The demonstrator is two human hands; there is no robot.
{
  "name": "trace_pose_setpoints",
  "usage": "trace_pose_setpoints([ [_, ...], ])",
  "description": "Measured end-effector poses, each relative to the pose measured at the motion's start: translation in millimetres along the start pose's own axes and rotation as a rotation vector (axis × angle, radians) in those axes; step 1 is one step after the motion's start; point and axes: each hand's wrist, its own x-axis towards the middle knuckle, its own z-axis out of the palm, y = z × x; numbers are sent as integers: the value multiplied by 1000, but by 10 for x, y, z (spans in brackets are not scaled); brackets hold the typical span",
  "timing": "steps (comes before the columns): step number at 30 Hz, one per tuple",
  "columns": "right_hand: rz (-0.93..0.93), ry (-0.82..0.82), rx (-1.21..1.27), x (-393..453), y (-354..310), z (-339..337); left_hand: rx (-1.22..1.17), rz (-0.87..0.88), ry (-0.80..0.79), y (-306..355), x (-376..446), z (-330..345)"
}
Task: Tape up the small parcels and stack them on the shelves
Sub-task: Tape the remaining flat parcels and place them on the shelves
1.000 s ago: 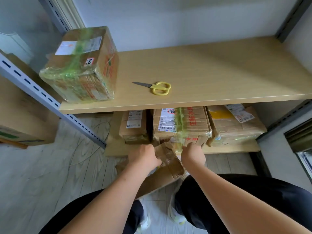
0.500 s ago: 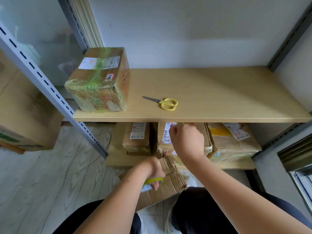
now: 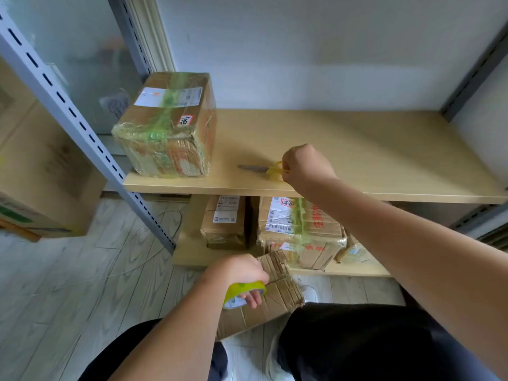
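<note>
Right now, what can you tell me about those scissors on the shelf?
The scissors lie flat on the upper wooden shelf, near its front edge, right of the green-taped box. Their grey metal blades look closed and point left; the yellow plastic loops are partly hidden by the right hand, whose fingers curl round them.
</note>
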Motion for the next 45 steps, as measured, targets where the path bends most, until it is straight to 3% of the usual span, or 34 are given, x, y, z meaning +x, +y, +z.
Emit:
trace_pose_setpoints([
  [3,92,-131,413,-558,183,-33,25,71,71,-2,-26,-37],
  [7,481,-564,909,-1388,433,460,171,97,119,-9,5,-80],
  [11,676,-989,1101,-1843,538,869,82,76,152,-43,99,-85],
  [13,650,-1192,1130,-1928,565,919,78,69,171,-36,134,-98],
  [16,558,-1321,1127,-1919,594,994,103,65,168,-8,133,-103],
  [24,580,-1151,1113,-1726,484,1235,99,16,176,45,116,-129],
  [30,543,-894,883,-1746,464,1186,169,34,186,112,44,-113],
  [34,675,-877,952,-1805,408,1147,309,-17,244,103,-135,-248],
  [35,643,-879,910,-1822,379,1138,314,-32,266,80,-179,-297],
  [38,309,-786,653,-1789,268,958,185,-14,376,-14,-261,-434],
  [42,20,-489,634,-1579,125,396,58,87,559,-77,-310,-563],
  [45,-64,-127,553,-1312,122,2,36,119,607,-106,-315,-595],
])
